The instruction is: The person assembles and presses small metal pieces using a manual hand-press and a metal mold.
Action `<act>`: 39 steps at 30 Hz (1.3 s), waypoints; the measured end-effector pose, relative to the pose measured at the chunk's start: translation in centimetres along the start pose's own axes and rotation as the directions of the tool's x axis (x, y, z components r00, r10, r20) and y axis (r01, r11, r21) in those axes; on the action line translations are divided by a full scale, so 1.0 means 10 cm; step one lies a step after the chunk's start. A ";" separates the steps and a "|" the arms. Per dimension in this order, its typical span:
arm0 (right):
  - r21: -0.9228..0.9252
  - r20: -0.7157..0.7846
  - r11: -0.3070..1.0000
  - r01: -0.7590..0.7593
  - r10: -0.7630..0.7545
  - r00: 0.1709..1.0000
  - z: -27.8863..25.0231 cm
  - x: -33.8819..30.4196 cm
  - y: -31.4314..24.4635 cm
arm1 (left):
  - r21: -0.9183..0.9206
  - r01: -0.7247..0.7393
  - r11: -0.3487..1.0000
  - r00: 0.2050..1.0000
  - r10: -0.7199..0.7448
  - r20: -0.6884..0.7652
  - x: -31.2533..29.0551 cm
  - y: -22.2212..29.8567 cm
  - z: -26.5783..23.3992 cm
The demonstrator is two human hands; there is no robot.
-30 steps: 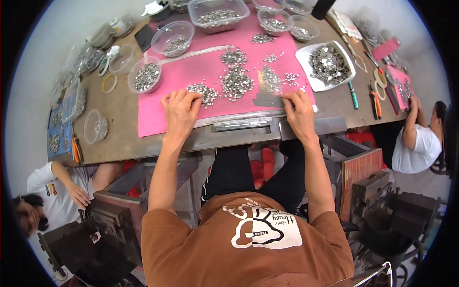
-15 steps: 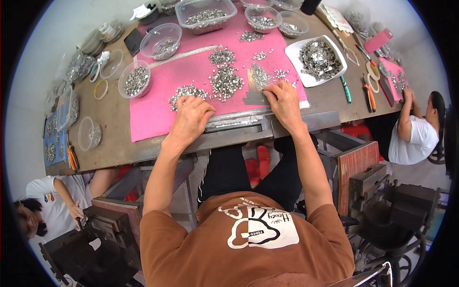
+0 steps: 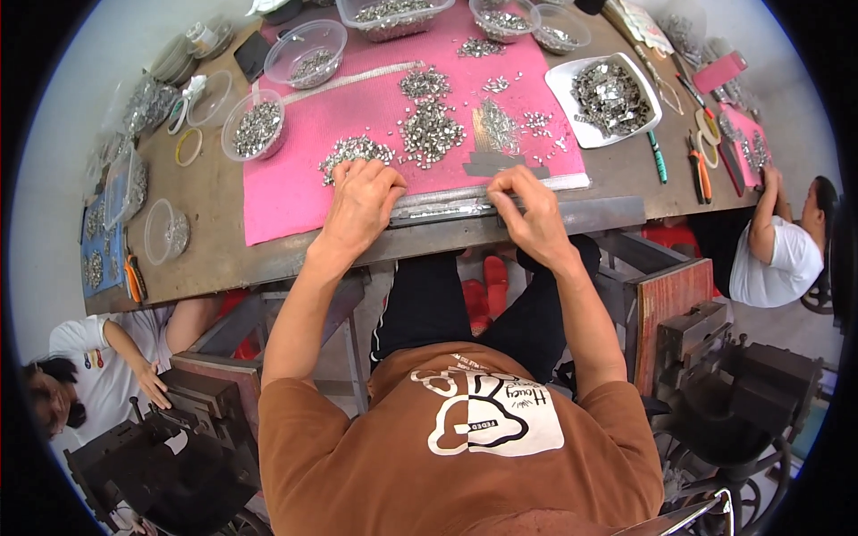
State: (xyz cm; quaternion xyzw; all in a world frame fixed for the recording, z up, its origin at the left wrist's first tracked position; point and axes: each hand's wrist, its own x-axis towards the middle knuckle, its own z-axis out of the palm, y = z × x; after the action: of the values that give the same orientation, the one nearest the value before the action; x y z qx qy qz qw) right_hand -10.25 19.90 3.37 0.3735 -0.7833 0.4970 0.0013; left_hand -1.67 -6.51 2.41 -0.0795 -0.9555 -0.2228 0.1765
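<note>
We had both hands on the metal strip (image 3: 465, 207) below the pink mat (image 3: 295, 170): left hand (image 3: 362, 198) curled, right hand (image 3: 529, 210) pinching it. Looked thin, stiff, slippery; best gripped by its edges.

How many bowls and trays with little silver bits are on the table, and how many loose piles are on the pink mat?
Round clear bowls with metal bits: 4
Clear rectangular tub: 1
White square tray: 1
Big loose piles on the pink mat: about 4
Total: about 10
</note>
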 end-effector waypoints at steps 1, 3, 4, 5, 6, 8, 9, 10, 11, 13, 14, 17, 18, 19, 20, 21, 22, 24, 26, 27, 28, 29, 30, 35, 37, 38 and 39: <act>0.002 0.003 1.000 -0.002 0.002 1.000 0.02 -0.04 -0.01 | -0.009 -0.013 1.000 1.000 0.012 -0.017 0.01 0.00 0.00; -0.042 -0.014 0.995 0.086 -0.086 0.996 0.06 -0.08 -0.02 | -0.017 -0.021 1.000 0.999 0.020 -0.034 0.02 0.01 0.01; -0.035 -0.021 0.996 0.082 -0.083 0.996 0.06 -0.09 -0.02 | -0.030 -0.013 0.999 0.999 0.011 -0.048 0.02 0.01 0.03; -0.032 -0.019 0.996 0.083 -0.083 0.996 0.07 -0.09 -0.02 | -0.043 -0.005 0.999 0.998 0.002 -0.063 0.03 0.02 0.04; -0.062 -0.019 0.993 0.104 -0.105 0.994 0.08 -0.09 -0.02 | -0.041 -0.003 0.999 0.998 0.001 -0.063 0.02 0.05 0.03; -0.092 -0.019 0.988 0.124 -0.126 0.992 0.09 -0.09 -0.01 | -0.208 0.105 0.973 0.991 -0.119 -0.055 -0.03 0.17 0.00; -0.117 -0.014 0.982 0.146 -0.149 0.989 0.09 -0.09 0.00 | -0.208 0.105 0.973 0.991 -0.119 -0.054 -0.06 0.20 0.02; -0.140 -0.006 0.975 0.170 -0.173 0.985 0.10 -0.08 0.00 | -0.283 0.163 0.945 0.979 -0.190 -0.071 -0.10 0.23 0.05; -0.138 -0.005 0.976 0.171 -0.173 0.985 0.11 -0.08 0.00 | -0.357 0.216 0.909 0.962 -0.261 -0.083 -0.14 0.26 0.08; -0.172 0.017 0.965 0.199 -0.199 0.980 0.10 -0.07 -0.01 | -0.401 0.239 0.884 0.953 -0.293 -0.078 -0.20 0.33 0.13; -0.171 0.018 0.965 0.200 -0.200 0.980 0.10 -0.07 -0.01 | -0.445 0.260 0.857 0.944 -0.323 -0.071 -0.21 0.37 0.15; -0.216 0.045 0.957 0.195 -0.190 0.981 0.09 -0.07 -0.02 | -0.398 0.159 0.903 0.964 -0.229 -0.134 -0.19 0.50 0.22; -0.245 0.055 0.947 0.209 -0.202 0.978 0.09 -0.07 -0.03 | -0.417 0.148 0.897 0.964 -0.224 -0.140 -0.16 0.56 0.22; -0.273 0.066 0.936 0.224 -0.214 0.975 0.09 -0.07 -0.03 | -0.417 0.149 0.897 0.964 -0.226 -0.140 -0.14 0.59 0.25; -0.271 0.066 0.936 0.224 -0.214 0.975 0.10 -0.07 -0.03 | -0.377 0.078 0.923 0.971 -0.155 -0.180 -0.11 0.60 0.27; -0.317 0.059 0.913 0.255 -0.250 0.967 0.10 -0.08 -0.04 | -0.333 0.006 0.943 0.973 -0.083 -0.217 -0.08 0.61 0.30; -0.362 0.053 0.888 0.285 -0.286 0.957 0.10 -0.08 -0.04 | -0.338 -0.002 0.941 0.974 -0.075 -0.214 -0.07 0.62 0.35; -0.388 0.061 0.868 0.309 -0.311 0.949 0.10 -0.09 -0.06 | -0.304 -0.012 0.953 0.974 -0.057 -0.219 -0.07 0.63 0.37; -0.415 0.068 0.848 0.330 -0.333 0.940 0.09 -0.10 -0.07 | -0.270 -0.025 0.963 0.975 -0.037 -0.221 -0.07 0.65 0.37; -0.411 0.061 0.846 0.340 -0.347 0.936 0.09 -0.10 -0.06 | -0.258 -0.022 0.966 0.975 -0.037 -0.221 -0.06 0.65 0.38; -0.408 0.053 0.843 0.351 -0.362 0.931 0.08 -0.10 -0.05 | -0.247 -0.020 0.969 0.974 -0.036 -0.222 -0.06 0.66 0.39; -0.409 0.052 0.843 0.350 -0.362 0.931 0.09 -0.11 -0.04 | -0.247 -0.022 0.969 0.974 -0.034 -0.222 -0.06 0.66 0.40; -0.402 0.032 0.851 0.337 -0.354 0.935 0.10 -0.12 -0.02 | -0.219 -0.033 0.975 0.972 -0.020 -0.235 -0.05 0.67 0.41; -0.359 -0.040 0.894 0.269 -0.302 0.952 0.14 -0.17 0.01 | -0.150 -0.064 0.987 0.967 0.024 -0.254 -0.06 0.69 0.41; -0.381 -0.014 0.881 0.280 -0.309 0.951 0.14 -0.18 -0.02 | -0.110 -0.059 0.992 0.968 0.030 -0.249 -0.06 0.73 0.38; -0.378 -0.007 0.880 0.287 -0.313 0.950 0.15 -0.18 -0.01 | -0.114 -0.067 0.991 0.967 0.036 -0.254 -0.06 0.73 0.37; -0.386 -0.008 0.877 0.287 -0.315 0.949 0.14 -0.18 -0.01 | -0.093 -0.070 0.993 0.970 0.047 -0.239 -0.06 0.72 0.36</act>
State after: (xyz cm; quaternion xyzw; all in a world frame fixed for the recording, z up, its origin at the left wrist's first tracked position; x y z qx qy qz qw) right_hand -8.36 19.82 2.01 0.4654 -0.7965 0.3422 0.1787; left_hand -0.52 1.52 2.04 -0.0893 -0.9126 -0.2730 0.2911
